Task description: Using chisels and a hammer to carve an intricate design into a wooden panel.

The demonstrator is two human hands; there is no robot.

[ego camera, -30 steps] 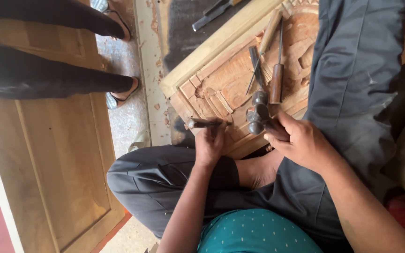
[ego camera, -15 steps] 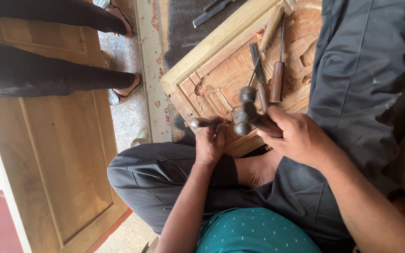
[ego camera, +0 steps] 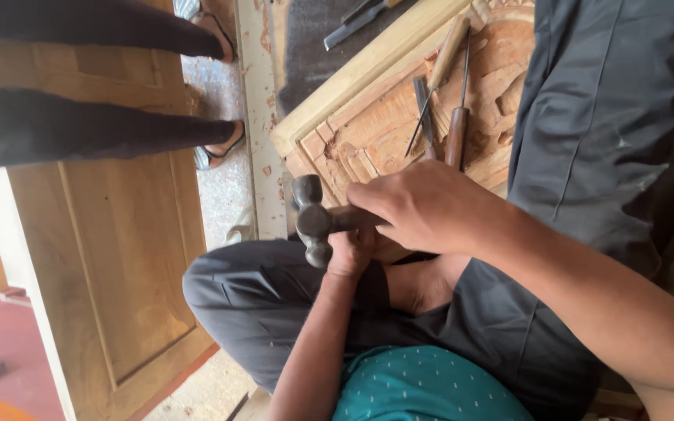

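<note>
- Right hand (ego camera: 423, 206) is fisted round the hammer (ego camera: 313, 220) handle, head just above the left hand (ego camera: 351, 251).
- Left hand is closed on a mostly hidden tool beside the carved wooden panel (ego camera: 376, 132).

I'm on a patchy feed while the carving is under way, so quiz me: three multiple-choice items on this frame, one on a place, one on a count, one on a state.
1. Where is the hammer head?
A. Over the near corner of the carved panel, above the left hand
B. On the floor by the door
C. Resting on the person's knee

2. How many wood-handled carving tools lie loose on the panel?
A. None
B. Two
C. Six

3. What state is the right hand in?
A. Open and flat on the panel
B. Closed around the hammer's handle
C. Out of view

Answers:
1 A: the dark head sits just above the left hand at the panel's corner.
2 B: a pale-handled tool and a dark-handled tool lie there.
3 B: its fingers wrap the handle.
</note>
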